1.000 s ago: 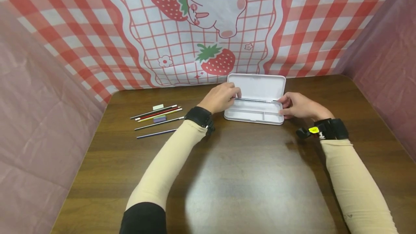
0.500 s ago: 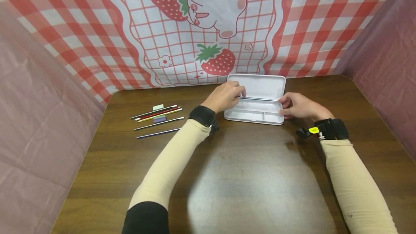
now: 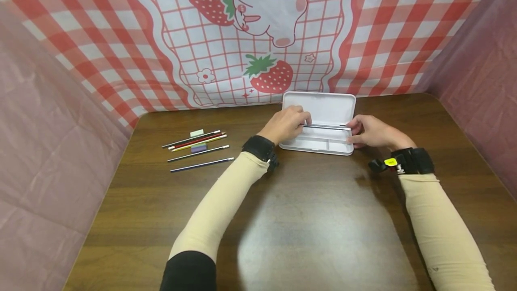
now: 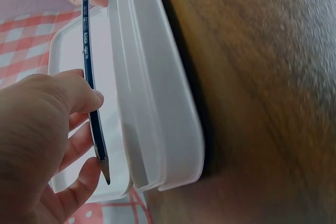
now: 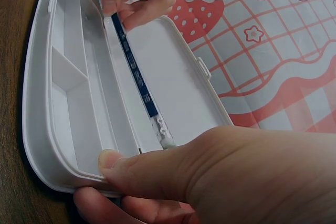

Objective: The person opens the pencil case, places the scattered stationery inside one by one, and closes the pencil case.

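Observation:
A white pencil case (image 3: 319,105) stands open near the back of the table, its lid raised against the cloth. My left hand (image 3: 284,122) pinches a dark blue pencil (image 4: 87,45) between thumb and fingers, over the case. The pencil's sharpened tip points left and its white eraser end lies by my right hand (image 3: 369,130). In the right wrist view that hand grips the case's right end, the thumb (image 5: 110,160) over the rim and the fingers outside. A divider (image 5: 71,64) splits the front compartment. Whether the pencil touches the case floor I cannot tell.
Left of the case lie several pencils: black, red (image 3: 196,140), yellow, and a dark blue one (image 3: 202,165) nearest the front. A pale eraser (image 3: 197,133) and a purple eraser (image 3: 199,147) lie among them. A checked cloth (image 3: 387,35) hangs behind the table.
My left hand has slid to the right along with the pencil, whose eraser end has come close to my right hand. The right hand keeps its grip on the case, unmoved.

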Motion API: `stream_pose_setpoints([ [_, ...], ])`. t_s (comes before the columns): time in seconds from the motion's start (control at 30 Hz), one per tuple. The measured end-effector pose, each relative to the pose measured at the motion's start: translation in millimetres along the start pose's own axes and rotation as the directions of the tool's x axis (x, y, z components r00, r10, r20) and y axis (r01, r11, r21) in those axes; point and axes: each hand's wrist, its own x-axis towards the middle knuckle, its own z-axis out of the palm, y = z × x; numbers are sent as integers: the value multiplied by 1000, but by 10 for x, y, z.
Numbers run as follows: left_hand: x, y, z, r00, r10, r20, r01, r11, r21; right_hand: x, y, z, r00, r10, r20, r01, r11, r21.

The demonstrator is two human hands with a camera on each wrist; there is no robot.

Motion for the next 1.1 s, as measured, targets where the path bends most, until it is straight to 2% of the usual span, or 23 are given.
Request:
stream_pose_setpoints([
  [0.37, 27, 60, 100, 1000, -19, 13, 19, 1000, 1, -1, -5, -3, 1000, -7, -1, 7, 1000, 11],
  [0.73, 38, 40, 159, 998, -59, 36, 59, 998, 15, -10, -42, -14, 1000, 1, 6, -1, 1000, 10],
  [1.1, 34, 61, 174, 998, -58, 28, 55, 996, 76, -18, -35, -9, 1000, -1, 10, 1, 1000, 19],
])
